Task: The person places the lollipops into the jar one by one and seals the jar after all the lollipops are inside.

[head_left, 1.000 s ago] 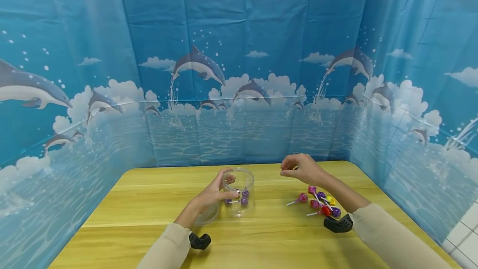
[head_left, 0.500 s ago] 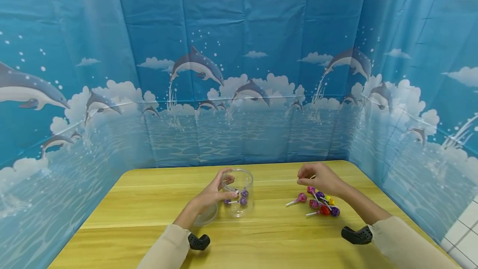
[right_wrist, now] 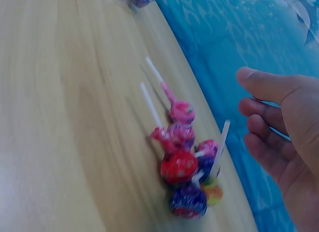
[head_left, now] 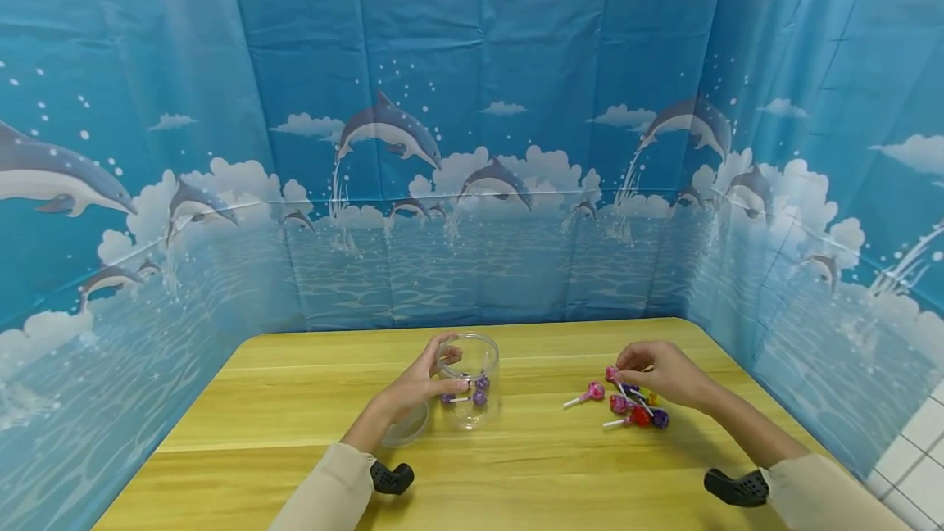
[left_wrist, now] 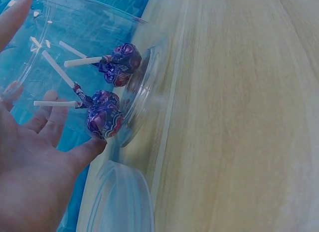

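Note:
My left hand (head_left: 416, 383) holds a clear round jar (head_left: 481, 367) upright on the table, thumb on the near side and fingers round the far side. Several purple-wrapped lollipops (left_wrist: 104, 119) lie at the jar's bottom, sticks pointing up and sideways. Just above a small heap of lollipops, my right hand (head_left: 667, 371) hovers with loosely bent fingers and nothing between them. The heap shows a red lollipop (right_wrist: 179, 166), a purple one (right_wrist: 188, 202), a yellow one (head_left: 650, 397) and pink ones. One pink lollipop (head_left: 595, 390) lies left of the heap.
A clear lid (head_left: 406, 428) lies on the table beside the jar, below my left wrist. The yellow wood-grain table (head_left: 295, 416) ends at a blue dolphin-print curtain (head_left: 457, 269) behind and at both sides.
My right hand has moved right and down, from between jar and heap to just over the lollipops. The left hand and the jar have stayed in place.

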Available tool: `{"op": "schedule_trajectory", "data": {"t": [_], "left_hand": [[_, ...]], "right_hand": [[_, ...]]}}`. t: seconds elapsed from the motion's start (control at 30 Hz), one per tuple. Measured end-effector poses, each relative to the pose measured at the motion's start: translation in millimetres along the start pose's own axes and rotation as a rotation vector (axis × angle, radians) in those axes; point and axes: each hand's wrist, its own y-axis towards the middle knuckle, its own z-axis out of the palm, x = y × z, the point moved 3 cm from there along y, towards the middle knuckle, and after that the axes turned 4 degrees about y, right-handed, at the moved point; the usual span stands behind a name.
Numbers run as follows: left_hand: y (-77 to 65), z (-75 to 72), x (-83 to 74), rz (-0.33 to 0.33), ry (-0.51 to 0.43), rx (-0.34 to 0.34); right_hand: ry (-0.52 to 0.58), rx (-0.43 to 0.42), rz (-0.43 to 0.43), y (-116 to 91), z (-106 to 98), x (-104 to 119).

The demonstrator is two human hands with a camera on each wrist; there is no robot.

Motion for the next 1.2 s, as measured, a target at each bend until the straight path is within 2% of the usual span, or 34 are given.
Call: {"op": "schedule_trajectory", "data": {"t": [0.23, 0.53, 0.77, 1.03, 1.2], "left_hand": [[-0.8, 0.6, -0.6, 0.003, 0.002, -0.001], [-0.7, 1.2, -1.4, 0.0, -0.002, -0.006], [-1.2, 0.9, -1.8, -0.007, -0.006, -0.008], [-1.1, 0.9, -1.6, -0.006, -0.015, -0.003], [-0.3, -0.2, 0.3, -0.007, -0.011, -0.002]], "right_hand": [[0.005, 0.011, 0.046, -12.0, 1.6, -16.8], [-0.026, -0.014, 0.034, -20.3, 5.8, -33.8], [-0.079, -0.113, 0.043, -19.5, 5.4, -37.0], [-0.026, -0.046, 0.019, -16.0, 9.5, -34.5], [-0.091, -0.072, 0.022, -15.2, 1.9, -31.1]]}}
